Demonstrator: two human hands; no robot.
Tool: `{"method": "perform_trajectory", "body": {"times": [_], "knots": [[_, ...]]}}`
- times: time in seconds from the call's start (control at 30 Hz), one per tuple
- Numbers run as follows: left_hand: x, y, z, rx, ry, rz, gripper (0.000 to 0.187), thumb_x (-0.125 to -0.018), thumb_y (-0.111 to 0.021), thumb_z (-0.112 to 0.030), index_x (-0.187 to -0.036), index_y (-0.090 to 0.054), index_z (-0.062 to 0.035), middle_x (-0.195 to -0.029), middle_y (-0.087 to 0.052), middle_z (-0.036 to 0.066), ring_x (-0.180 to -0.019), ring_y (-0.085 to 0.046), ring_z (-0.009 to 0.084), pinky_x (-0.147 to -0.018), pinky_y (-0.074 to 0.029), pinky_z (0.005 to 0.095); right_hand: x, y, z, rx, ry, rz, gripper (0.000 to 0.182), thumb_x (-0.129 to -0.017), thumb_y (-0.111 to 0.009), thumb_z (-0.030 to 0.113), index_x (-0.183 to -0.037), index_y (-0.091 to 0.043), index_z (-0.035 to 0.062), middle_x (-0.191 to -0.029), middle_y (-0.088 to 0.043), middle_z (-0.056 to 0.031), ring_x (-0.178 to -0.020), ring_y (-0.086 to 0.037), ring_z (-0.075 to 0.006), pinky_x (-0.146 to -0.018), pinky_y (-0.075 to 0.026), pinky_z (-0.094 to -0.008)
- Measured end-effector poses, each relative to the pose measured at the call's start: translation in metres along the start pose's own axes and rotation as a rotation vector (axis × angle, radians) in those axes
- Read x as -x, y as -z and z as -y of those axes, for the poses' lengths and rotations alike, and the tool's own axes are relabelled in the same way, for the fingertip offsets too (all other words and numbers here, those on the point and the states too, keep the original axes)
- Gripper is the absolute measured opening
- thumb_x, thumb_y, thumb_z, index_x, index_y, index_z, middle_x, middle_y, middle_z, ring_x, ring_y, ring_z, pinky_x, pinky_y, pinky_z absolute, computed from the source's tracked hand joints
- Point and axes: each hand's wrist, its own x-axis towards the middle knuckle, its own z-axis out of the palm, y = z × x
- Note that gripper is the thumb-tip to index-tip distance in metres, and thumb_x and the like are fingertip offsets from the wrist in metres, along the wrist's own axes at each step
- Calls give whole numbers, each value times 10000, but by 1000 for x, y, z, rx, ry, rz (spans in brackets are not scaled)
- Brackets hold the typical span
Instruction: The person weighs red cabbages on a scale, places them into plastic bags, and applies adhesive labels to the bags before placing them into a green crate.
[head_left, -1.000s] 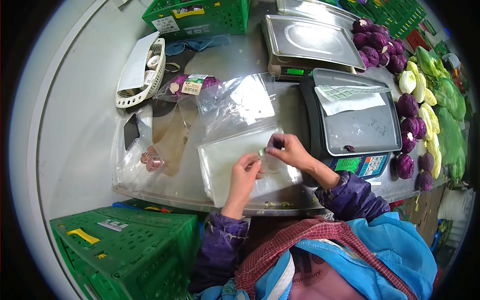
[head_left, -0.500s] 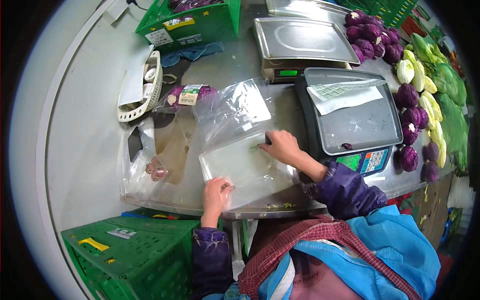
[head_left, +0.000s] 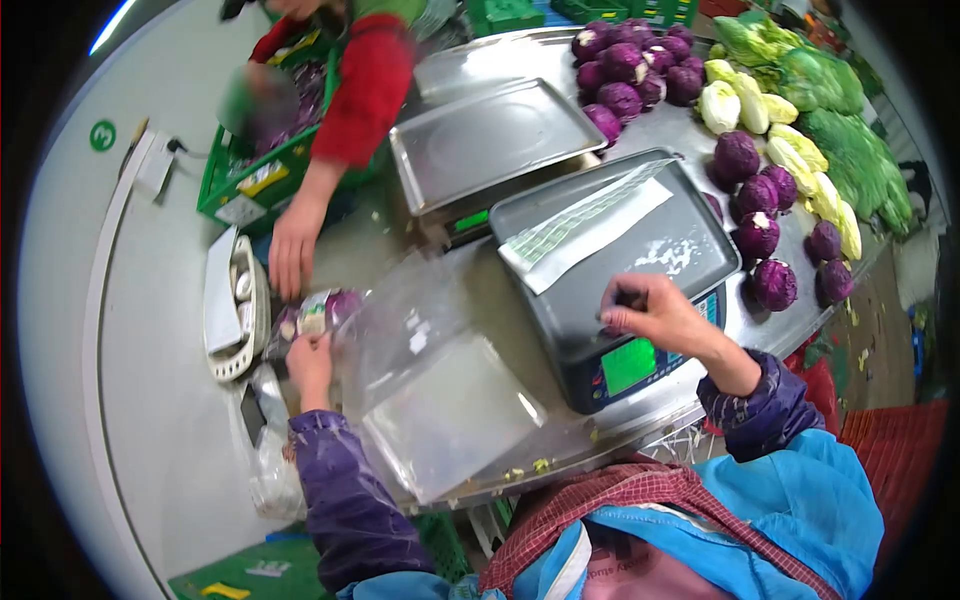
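My left hand (head_left: pixel 311 368) has its fingers curled at the near edge of a labelled clear bag of purple cabbage (head_left: pixel 318 312). Over the front edge of the near scale's tray (head_left: pixel 600 235), my right hand (head_left: pixel 655 315) is bent with thumb and fingers together at a small purple leaf scrap (head_left: pixel 609 328), mostly covered by the fingertips. A stack of clear plastic bags (head_left: pixel 455 415) lies on the table between my hands, untouched. Beside the bagged cabbage, another person's hand (head_left: pixel 294 245) reaches down from a red sleeve.
A second scale with a metal tray (head_left: pixel 495 145) stands behind. Purple cabbages (head_left: pixel 757 235) and pale leafy heads (head_left: pixel 790 155) line the right. At the left are a white basket (head_left: pixel 240 350), a green crate (head_left: pixel 225 190) and a clear plastic packet (head_left: pixel 275 470).
Both hands have left the plastic bags: the left went to the bagged cabbage, the right to the scrap on the scale. Another person's arm has come in at the upper left. My view has shifted.
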Motion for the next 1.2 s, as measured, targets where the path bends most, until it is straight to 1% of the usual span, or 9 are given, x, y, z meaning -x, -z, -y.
{"method": "perform_trajectory", "body": {"times": [0.07, 0.13, 0.23, 0.37, 0.47, 0.6, 0.73, 0.9, 1.2], "knots": [[-21, 4, 0, -52, -144, -350, 234, -727, -616, -215, -831, -635, -6, -794, -603, 198, -795, -579, 357, -699, -448, 444, -16, 31, 16, 295, 67, -208, 214, -794, -639, 202, -856, -588, 4, -713, -582, -89, -633, -519, -126, -586, -426, -296], [-14, 20, -22, -281, 26, -356, 227, -741, -599, -214, -784, -644, 5, -752, -601, 207, -747, -580, 368, -679, -450, 458, -42, 59, 23, 463, 145, -368, 193, -763, -641, 173, -866, -581, 21, -721, -584, -125, -635, -563, -213, -595, -440, -329], [22, 2, -41, -39, 6, -24, 222, -764, -587, -216, -784, -656, -6, -773, -619, 203, -733, -592, 360, -651, -457, 440, -98, 86, 3, 760, 351, -461, 198, -786, -598, 230, -877, -568, 56, -775, -608, -149, -732, -576, -342, -621, -451, -397], [91, -19, -114, 274, -88, 177, 268, -797, -602, -249, -894, -631, 0, -777, -639, 147, -733, -617, 232, -662, -467, 320, -140, 98, -24, 1122, 117, 55, 598, -660, -711, 395, -1099, -538, 29, -1009, -581, -141, -992, -533, -317, -867, -403, -415], [97, -48, -165, 770, -74, 363, 289, -862, -557, -240, -1039, -552, -13, -905, -613, 65, -767, -585, 143, -626, -466, 277, -131, 93, -39, 1213, 317, 20, 645, -609, -735, 420, -1093, -544, 39, -1026, -547, -125, -1051, -489, -294, -893, -372, -415], [105, -61, -236, 1026, -35, 506, 451, -795, -634, -96, -1175, -410, -3, -1005, -529, 107, -848, -560, 156, -701, -467, 269, -115, 82, -52, 1124, 221, 122, 576, -591, -739, 399, -1024, -544, 73, -1127, -491, -128, -1100, -434, -281, -886, -360, -447], [111, -66, -243, 1132, -9, 509, 589, -720, -682, 19, -1203, -345, 1, -947, -507, 124, -865, -559, 173, -772, -468, 290, -99, 81, -42, 977, 148, 72, 530, -598, -755, 344, -982, -523, 62, -894, -583, -157, -943, -549, -311, -790, -407, -438], [138, -33, -240, 1332, 20, 507, 153, -827, -562, 17, -978, -579, 25, -945, -617, 57, -874, -560, 101, -767, -441, 245, -68, 84, -8, 711, 111, 304, 512, -635, -742, 394, -920, -561, 8, -809, -615, -203, -822, -596, -369, -707, -463, -423], [167, 2, -246, 1349, -111, 495, 187, -864, -548, -49, -1032, -574, 30, -926, -618, 55, -808, -566, 88, -725, -442, 213, -58, 22, 41, 567, 540, 89, 292, -753, -652, 318, -912, -575, 87, -803, -581, -95, -799, -567, -290, -681, -445, -392]]}}
